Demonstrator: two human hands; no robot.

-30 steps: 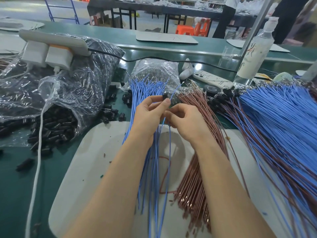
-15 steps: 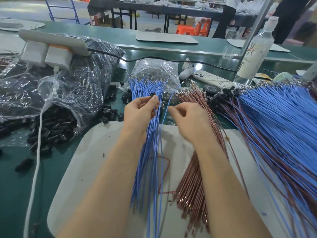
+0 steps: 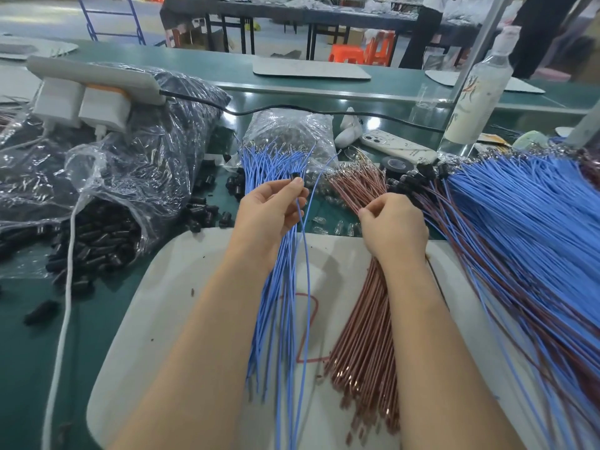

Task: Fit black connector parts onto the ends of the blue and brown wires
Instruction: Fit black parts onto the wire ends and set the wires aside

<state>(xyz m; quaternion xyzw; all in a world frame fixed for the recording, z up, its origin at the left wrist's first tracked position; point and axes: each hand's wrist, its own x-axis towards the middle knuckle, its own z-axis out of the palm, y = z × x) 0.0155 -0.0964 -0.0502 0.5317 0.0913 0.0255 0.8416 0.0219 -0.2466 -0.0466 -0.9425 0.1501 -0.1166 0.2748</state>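
Observation:
My left hand (image 3: pixel 269 212) pinches a small black connector part (image 3: pixel 295 177) with a single blue wire (image 3: pixel 306 287) hanging from it, above the loose bundle of blue wires (image 3: pixel 276 319). To the right, my right hand (image 3: pixel 394 228) has its fingers curled on the far end of the brown wire bundle (image 3: pixel 367 345). Both bundles lie on a white mat (image 3: pixel 156 319). Loose black connector parts (image 3: pixel 97 241) spill from a clear bag on the left.
A large heap of joined blue and brown wires (image 3: pixel 526 241) fills the right side. Behind lie a bag of metal terminals (image 3: pixel 289 131), a phone (image 3: pixel 397 147), a tape roll (image 3: pixel 394 164), a bottle (image 3: pixel 477 92) and a power strip (image 3: pixel 94 89) on a big plastic bag.
My hands, which met over the blue wires, have drawn apart. The right hand moved right onto the brown bundle. The left hand now holds a connector with one blue wire.

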